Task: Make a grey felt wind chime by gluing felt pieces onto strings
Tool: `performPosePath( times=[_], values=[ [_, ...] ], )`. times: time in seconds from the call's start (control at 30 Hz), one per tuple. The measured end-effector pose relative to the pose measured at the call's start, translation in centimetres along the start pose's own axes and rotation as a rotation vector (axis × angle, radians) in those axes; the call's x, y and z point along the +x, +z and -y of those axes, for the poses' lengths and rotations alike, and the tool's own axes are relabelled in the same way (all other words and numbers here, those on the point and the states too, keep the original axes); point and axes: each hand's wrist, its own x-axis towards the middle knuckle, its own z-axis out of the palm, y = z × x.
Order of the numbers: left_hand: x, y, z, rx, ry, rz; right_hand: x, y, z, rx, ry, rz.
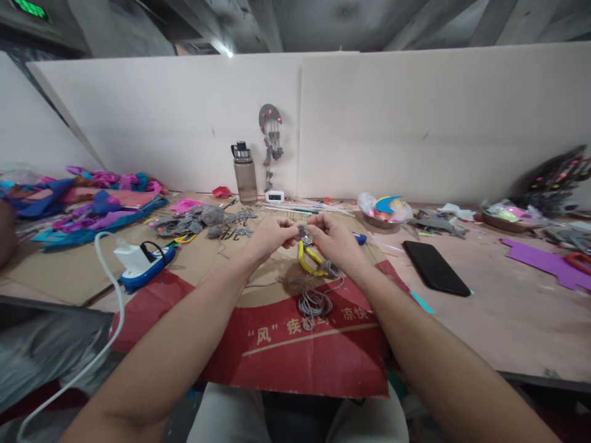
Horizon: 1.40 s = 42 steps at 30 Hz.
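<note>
My left hand [273, 236] and my right hand [331, 239] meet above the cardboard, both pinching. Between their fingertips is a small grey felt piece [302, 230]; its exact shape is too small to make out. Just below lies a yellow-handled cutting tool [308, 258], partly hidden by my right hand. Loose grey yarn [314, 303] lies in loops beneath my hands, on a red and brown cardboard sheet [295, 363]. To the left are a ball of grey yarn [213, 215] and grey felt scraps [178, 226].
A water bottle [245, 175] and a small white clock [274, 196] stand near the white partition [184, 123], where a grey moon-shaped hanging ornament [270, 117] hangs. A black phone [435, 267] lies right. A blue power strip [148, 269] and colourful fabric [101, 212] are left.
</note>
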Motion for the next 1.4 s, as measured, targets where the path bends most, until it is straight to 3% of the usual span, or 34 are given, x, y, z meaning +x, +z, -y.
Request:
performPosePath(
  times=[0.33,0.67,0.97,1.23,1.4],
  values=[
    [0.17,0.23,0.02,-0.124,0.015,-0.100,-0.02,0.80,-0.54,0.045,0.016,-0.040],
    [0.15,0.36,0.23,-0.159,-0.034,-0.045,0.03,0.58,-0.46,0.021,0.057,-0.075],
    [-0.11,0.08,-0.31,-0.274,-0.102,0.143,0.30,-0.06,-0.72,0.000,0.123,-0.101],
    [-0.10,0.05,-0.25,-0.301,-0.106,0.139,0.19,-0.02,-0.39,-0.035,0.101,-0.094],
    [-0.22,0.46,-0.20,-0.182,-0.044,0.055,-0.06,0.29,-0.03,-0.075,0.079,-0.066]
  ],
)
